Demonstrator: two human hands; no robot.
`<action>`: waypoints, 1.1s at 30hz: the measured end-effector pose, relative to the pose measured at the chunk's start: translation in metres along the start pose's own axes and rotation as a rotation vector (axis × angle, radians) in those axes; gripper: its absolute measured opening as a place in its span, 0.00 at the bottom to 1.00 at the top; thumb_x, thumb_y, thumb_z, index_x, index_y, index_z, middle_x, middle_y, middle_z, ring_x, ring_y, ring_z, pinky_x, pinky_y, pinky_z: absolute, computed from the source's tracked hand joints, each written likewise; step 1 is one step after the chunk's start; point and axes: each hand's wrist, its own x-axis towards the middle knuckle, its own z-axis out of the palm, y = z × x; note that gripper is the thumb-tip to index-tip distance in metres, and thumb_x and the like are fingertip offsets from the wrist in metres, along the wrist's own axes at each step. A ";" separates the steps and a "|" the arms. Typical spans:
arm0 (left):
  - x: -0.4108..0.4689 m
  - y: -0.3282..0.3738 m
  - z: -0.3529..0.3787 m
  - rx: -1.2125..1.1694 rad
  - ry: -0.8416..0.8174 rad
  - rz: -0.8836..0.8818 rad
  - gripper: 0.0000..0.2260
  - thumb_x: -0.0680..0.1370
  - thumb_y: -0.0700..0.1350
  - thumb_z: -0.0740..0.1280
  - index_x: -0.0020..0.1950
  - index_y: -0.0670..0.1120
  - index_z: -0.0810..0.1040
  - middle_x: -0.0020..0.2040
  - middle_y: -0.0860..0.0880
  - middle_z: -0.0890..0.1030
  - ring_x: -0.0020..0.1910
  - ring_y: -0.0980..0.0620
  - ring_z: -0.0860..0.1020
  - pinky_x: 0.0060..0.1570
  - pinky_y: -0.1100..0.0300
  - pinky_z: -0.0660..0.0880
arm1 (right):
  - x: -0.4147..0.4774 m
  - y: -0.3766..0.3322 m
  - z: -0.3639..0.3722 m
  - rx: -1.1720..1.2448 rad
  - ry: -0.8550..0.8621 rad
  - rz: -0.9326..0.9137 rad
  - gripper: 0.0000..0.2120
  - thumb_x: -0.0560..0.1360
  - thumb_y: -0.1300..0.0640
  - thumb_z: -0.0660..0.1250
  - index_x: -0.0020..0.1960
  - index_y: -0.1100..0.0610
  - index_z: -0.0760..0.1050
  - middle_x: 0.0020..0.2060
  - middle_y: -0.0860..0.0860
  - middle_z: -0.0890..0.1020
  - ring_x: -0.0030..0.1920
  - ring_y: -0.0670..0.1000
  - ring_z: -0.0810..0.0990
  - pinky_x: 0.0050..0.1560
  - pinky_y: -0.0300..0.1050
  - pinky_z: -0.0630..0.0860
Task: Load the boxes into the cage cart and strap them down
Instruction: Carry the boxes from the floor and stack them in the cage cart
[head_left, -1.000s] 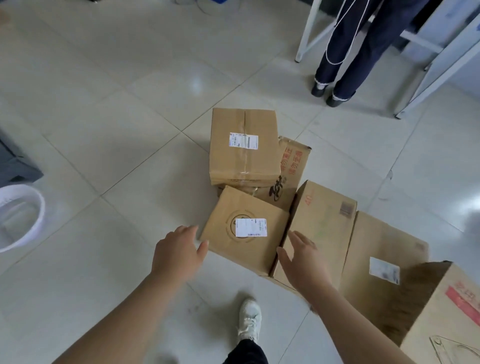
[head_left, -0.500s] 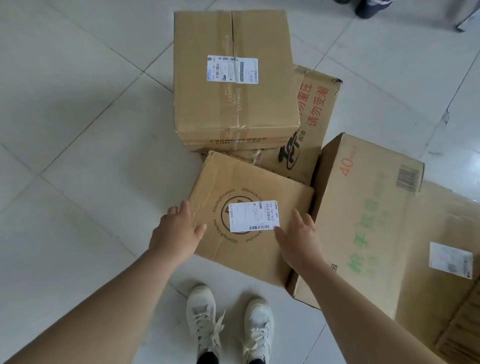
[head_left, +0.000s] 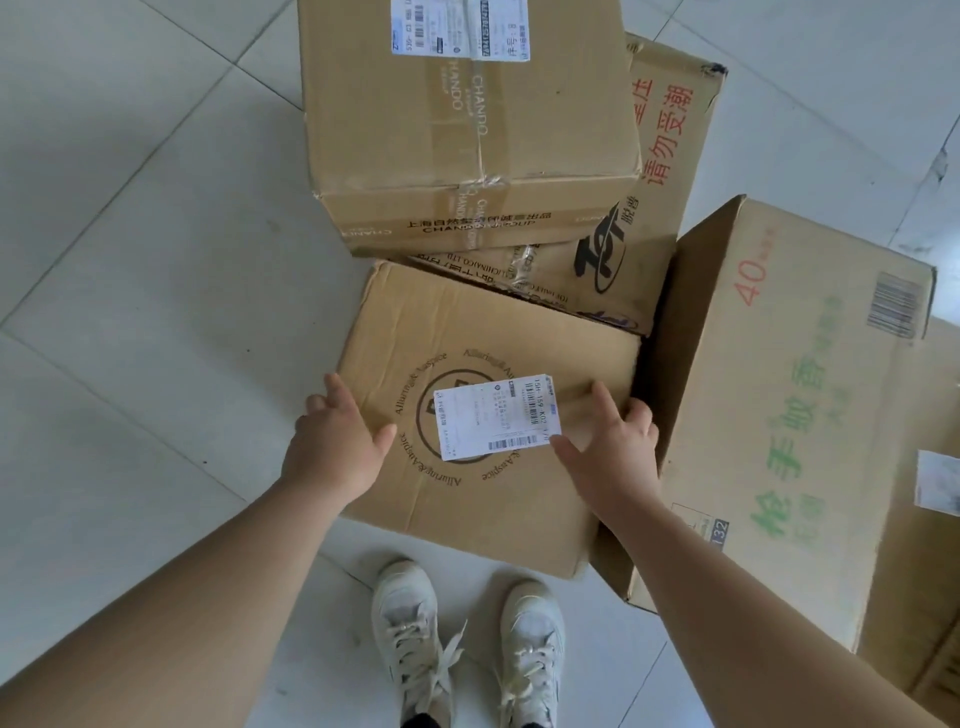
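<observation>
Both hands reached farther since 0.5 s ago. Left hand (head_left: 335, 447) grip clamps left edge of small box (head_left: 498, 493), right hand (head_left: 610, 452) grip clamps right edge. Box sits on floor (head_left: 156, 260), nearest.

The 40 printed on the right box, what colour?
Red; the 40 shows best in head view.
</observation>
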 end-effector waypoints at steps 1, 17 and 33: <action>-0.002 -0.008 0.000 -0.009 -0.005 -0.049 0.40 0.77 0.59 0.62 0.77 0.39 0.45 0.68 0.35 0.65 0.62 0.36 0.72 0.55 0.47 0.72 | -0.002 -0.003 0.002 -0.001 -0.012 -0.031 0.37 0.74 0.45 0.68 0.77 0.47 0.52 0.72 0.60 0.59 0.70 0.61 0.59 0.67 0.55 0.65; 0.049 -0.037 -0.045 -0.130 0.107 -0.090 0.40 0.79 0.60 0.59 0.77 0.39 0.43 0.73 0.33 0.58 0.68 0.34 0.66 0.62 0.43 0.69 | 0.037 -0.082 0.004 0.309 -0.087 -0.004 0.34 0.76 0.49 0.65 0.76 0.41 0.51 0.63 0.56 0.69 0.36 0.47 0.76 0.32 0.42 0.75; -0.068 -0.148 -0.076 -0.503 0.312 -0.512 0.34 0.78 0.63 0.57 0.65 0.33 0.64 0.61 0.33 0.73 0.57 0.33 0.74 0.44 0.50 0.68 | -0.069 -0.139 0.003 0.292 -0.074 -0.320 0.13 0.75 0.46 0.67 0.52 0.53 0.70 0.53 0.53 0.74 0.39 0.37 0.69 0.35 0.34 0.62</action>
